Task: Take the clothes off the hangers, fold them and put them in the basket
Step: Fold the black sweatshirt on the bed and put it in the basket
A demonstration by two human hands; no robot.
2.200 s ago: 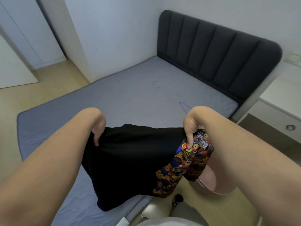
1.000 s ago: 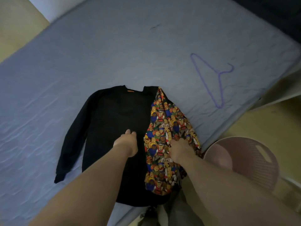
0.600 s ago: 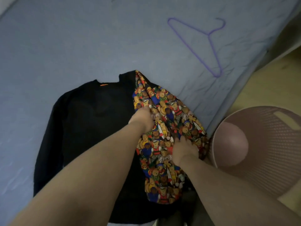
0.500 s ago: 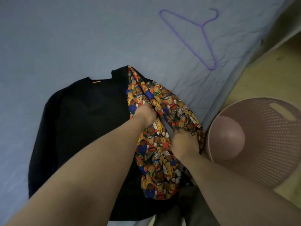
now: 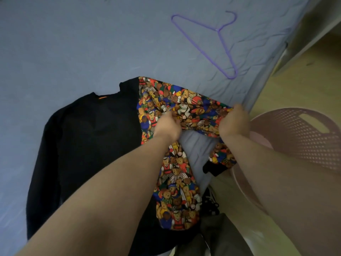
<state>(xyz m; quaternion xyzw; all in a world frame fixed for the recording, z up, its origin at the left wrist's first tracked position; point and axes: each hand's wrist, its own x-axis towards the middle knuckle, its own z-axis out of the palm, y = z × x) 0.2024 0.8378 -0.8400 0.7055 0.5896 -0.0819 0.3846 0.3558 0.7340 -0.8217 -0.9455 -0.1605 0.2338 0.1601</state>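
Nearest me, below the hem of the black sweater [image 5: 88,141], a dark tangle [image 5: 212,202] and some grey cloth are cut off by the frame's edge; I can't make out what they are. The sweater lies flat on the blue-grey mattress [image 5: 73,43], its lower part hidden under the forearms. Both the left hand [image 5: 167,126] and the right hand [image 5: 233,124] grip the sweater's teddy-bear print sleeve [image 5: 193,106], holding it stretched and raised off the mattress, the cuff dangling. Right of the sweater, on the wooden floor [image 5: 295,71], stands a pink basket [image 5: 295,137]. Its inside is largely hidden behind the right forearm, showing only perforated wall and a handle slot. Beyond the sweater, a purple hanger [image 5: 217,43] lies bare on the mattress.
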